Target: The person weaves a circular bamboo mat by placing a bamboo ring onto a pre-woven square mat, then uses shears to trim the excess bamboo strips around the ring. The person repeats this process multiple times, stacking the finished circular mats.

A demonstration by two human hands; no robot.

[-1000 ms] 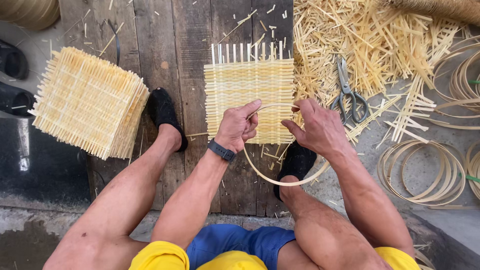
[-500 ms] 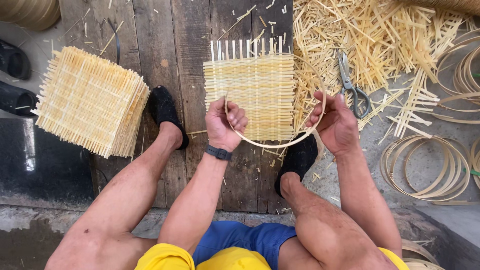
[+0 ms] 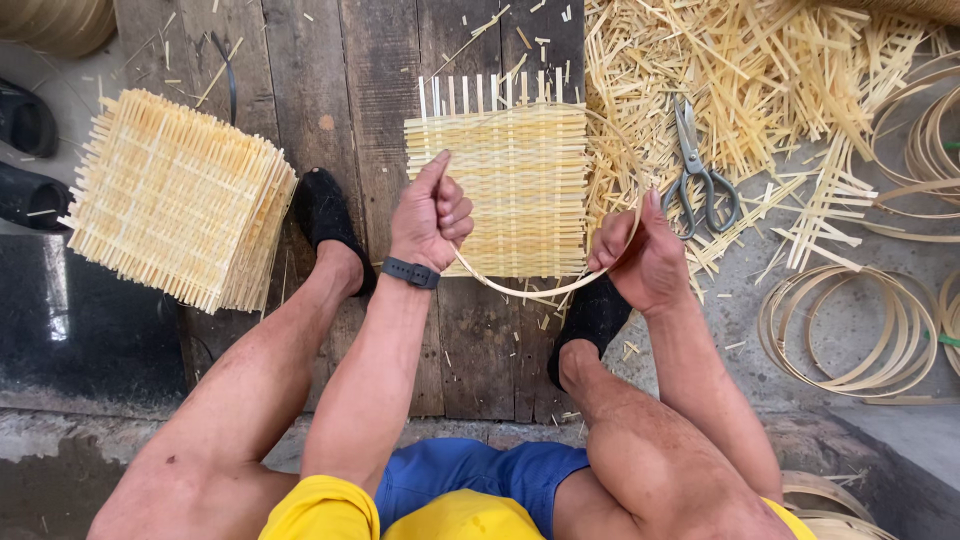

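A thin bamboo hoop (image 3: 548,288) is held bent into a ring over a square woven mat (image 3: 500,190), which lies flat on dark wooden planks (image 3: 370,90) between the person's two black-socked feet. The left hand (image 3: 432,215) is closed in a fist on the hoop at the mat's near left corner, thumb raised, with a dark wristband (image 3: 410,272) worn just below it. The right hand (image 3: 640,255) is closed around the hoop at the mat's near right corner, fingers curled tight on the strip. The near arc of the hoop is seen sagging just below the mat's near edge, while its far arc is carried up across the mat's upper right part. Loose uprights are left sticking out along the mat's far edge. A stack of finished woven mats (image 3: 175,200) is set well to the left of the mat. Scissors (image 3: 697,170) are laid just to the right of it, on a scatter of cut bamboo strips (image 3: 760,80). Coiled spare hoops (image 3: 850,330) are seen farther right, on the grey floor.
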